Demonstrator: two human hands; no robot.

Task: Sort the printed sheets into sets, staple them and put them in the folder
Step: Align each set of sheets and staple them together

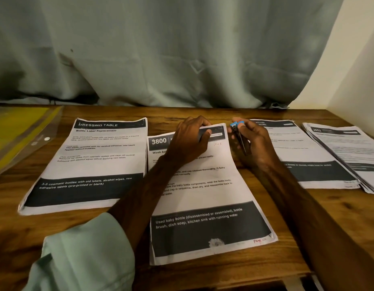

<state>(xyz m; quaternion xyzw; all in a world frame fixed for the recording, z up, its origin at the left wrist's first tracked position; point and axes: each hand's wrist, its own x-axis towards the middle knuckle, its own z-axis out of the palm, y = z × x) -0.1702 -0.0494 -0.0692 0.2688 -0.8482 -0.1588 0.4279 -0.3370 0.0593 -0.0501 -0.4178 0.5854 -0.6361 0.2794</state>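
1. The left hand (190, 139) pinches the top edge of the 3800 set (202, 185), thumb on the page.
2. The right hand (252, 143) grips a small stapler (238, 133) just beside that set's top right corner.
3. The Dressing Table set (93, 164) lies left of the left hand, and the yellow folder (18, 131) farther left.
4. The kitchen set (308, 156) and a loose stack (354, 156) lie right of the right hand.

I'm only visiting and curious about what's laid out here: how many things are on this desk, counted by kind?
Piles of printed sheets: 4 (Dressing Table pile, 3800 pile, Kitchen pile, far-right stack)
Yellow plastic folder: 1
Small blue stapler: 1, held in the right hand
Total: 6
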